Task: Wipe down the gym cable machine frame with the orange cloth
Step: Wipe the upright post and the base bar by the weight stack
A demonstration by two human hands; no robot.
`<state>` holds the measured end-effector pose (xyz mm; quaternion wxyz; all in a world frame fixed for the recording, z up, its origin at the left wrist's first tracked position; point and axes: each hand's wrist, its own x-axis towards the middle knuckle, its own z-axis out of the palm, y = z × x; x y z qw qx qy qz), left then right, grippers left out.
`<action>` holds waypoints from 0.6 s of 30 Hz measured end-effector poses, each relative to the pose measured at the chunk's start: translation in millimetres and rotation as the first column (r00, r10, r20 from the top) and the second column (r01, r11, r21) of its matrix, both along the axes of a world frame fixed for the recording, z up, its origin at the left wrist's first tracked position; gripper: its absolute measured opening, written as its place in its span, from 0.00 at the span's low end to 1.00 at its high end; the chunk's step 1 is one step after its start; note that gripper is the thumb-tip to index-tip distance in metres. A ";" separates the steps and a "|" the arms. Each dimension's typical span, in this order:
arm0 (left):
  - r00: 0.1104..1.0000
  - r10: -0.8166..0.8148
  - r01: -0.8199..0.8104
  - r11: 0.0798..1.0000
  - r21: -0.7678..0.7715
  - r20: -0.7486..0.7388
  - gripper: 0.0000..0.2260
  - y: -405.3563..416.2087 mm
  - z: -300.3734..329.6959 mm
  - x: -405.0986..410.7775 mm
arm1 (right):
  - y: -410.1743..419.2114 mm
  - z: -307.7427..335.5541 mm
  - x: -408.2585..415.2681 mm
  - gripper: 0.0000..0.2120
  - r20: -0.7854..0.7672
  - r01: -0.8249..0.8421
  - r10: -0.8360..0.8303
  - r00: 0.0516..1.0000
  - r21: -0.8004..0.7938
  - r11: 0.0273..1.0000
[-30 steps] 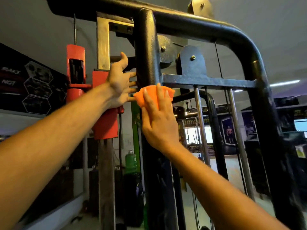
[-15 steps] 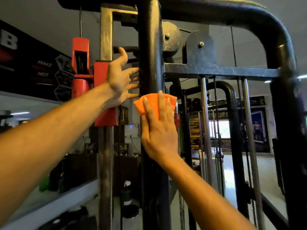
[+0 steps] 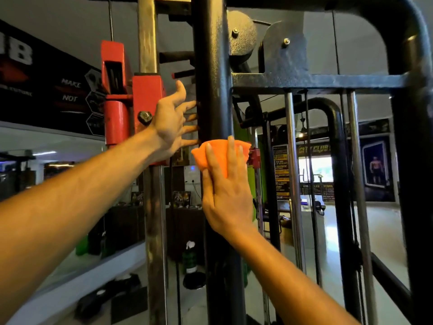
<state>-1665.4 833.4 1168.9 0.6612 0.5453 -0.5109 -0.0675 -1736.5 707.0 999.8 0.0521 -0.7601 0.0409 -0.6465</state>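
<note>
The black upright post of the cable machine frame [image 3: 214,73] runs down the middle of the view. My right hand [image 3: 225,193] presses the orange cloth [image 3: 216,152] flat against the post, fingers straight over it. Only the cloth's top part shows above my fingers. My left hand [image 3: 172,123] is spread open just left of the post, its fingertips touching the post's side above the cloth.
A red carriage [image 3: 145,99] sits on a worn steel upright [image 3: 152,231] at the left. A black crossbar [image 3: 323,81] and chrome guide rods [image 3: 293,174] stand to the right, with a pulley [image 3: 242,36] above. A green bottle [image 3: 189,259] stands on the floor behind.
My right hand has slid the cloth down the post, from near the crossbar to well below it. My left hand stays spread beside the post.
</note>
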 end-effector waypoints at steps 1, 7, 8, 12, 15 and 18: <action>1.000 -0.005 0.005 1.000 0.004 0.002 0.34 0.4 -3.4 -0.1 | -0.3 -5.3 -1.8 0.30 -0.019 -0.003 0.003 1.000 0.011 1.000; 0.994 0.068 -0.072 0.997 0.035 0.089 0.19 1.2 -8.3 -4.4 | 1.4 43.4 3.1 0.28 0.034 -0.026 0.023 0.999 0.072 0.997; 0.992 0.083 -0.087 0.995 0.040 0.097 0.14 1.2 -8.9 -5.6 | 3.7 43.2 5.9 0.28 0.046 -0.019 0.015 0.999 0.077 0.997; 0.987 0.127 -0.130 0.991 0.024 0.103 0.11 -8.8 -10.2 -0.3 | 10.6 -8.1 5.1 0.30 0.059 0.013 -0.018 0.998 0.084 0.996; 0.990 0.131 -0.129 0.991 -0.035 0.059 0.22 -14.7 -14.7 4.6 | 11.9 -45.3 -1.7 0.31 0.005 0.016 -0.017 1.000 0.116 0.993; 0.991 0.124 -0.122 0.991 -0.054 0.040 0.20 -14.6 -16.3 4.1 | 9.9 -20.2 -1.1 0.29 0.000 0.017 -0.017 1.000 0.114 0.993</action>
